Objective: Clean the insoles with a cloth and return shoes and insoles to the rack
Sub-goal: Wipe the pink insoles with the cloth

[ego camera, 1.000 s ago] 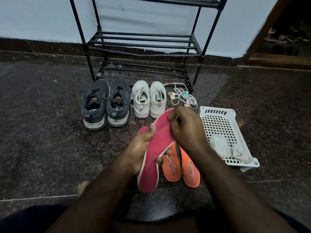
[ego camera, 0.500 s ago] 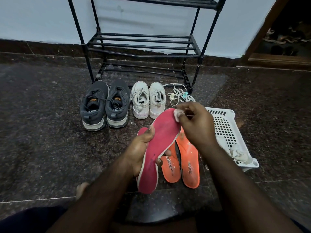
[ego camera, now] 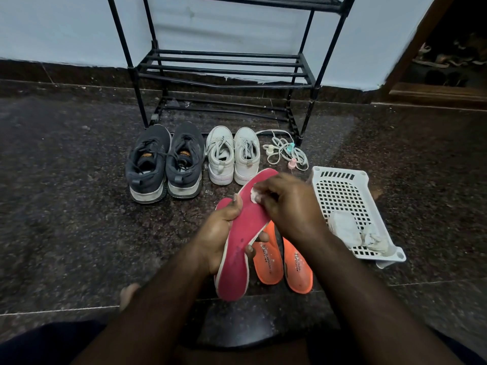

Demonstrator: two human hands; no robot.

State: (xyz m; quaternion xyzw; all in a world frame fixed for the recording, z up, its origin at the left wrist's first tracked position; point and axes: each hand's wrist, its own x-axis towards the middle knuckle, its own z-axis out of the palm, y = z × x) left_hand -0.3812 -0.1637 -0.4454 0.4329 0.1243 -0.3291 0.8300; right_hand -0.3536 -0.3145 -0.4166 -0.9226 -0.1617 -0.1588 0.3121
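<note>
A dark speckled stone floor [ego camera: 66, 206] runs back to a pale wall [ego camera: 66, 27] with a dark skirting band. Against that wall stands a black metal shoe rack [ego camera: 224, 72]. Just in front of the rack sit a pair of grey shoes [ego camera: 164, 162] and a pair of white shoes [ego camera: 233, 155], with a tangle of laces [ego camera: 286, 151] beside them. Nearer than the shoes, the left hand [ego camera: 221, 233] grips a pink insole [ego camera: 245, 233], while the right hand [ego camera: 287, 204] pinches a white cloth [ego camera: 255, 193] against its upper part. Two orange insoles [ego camera: 283, 256] lie on the floor under it. Right of the rack's front lies a white basket [ego camera: 342, 177] holding rags [ego camera: 353, 230].
</note>
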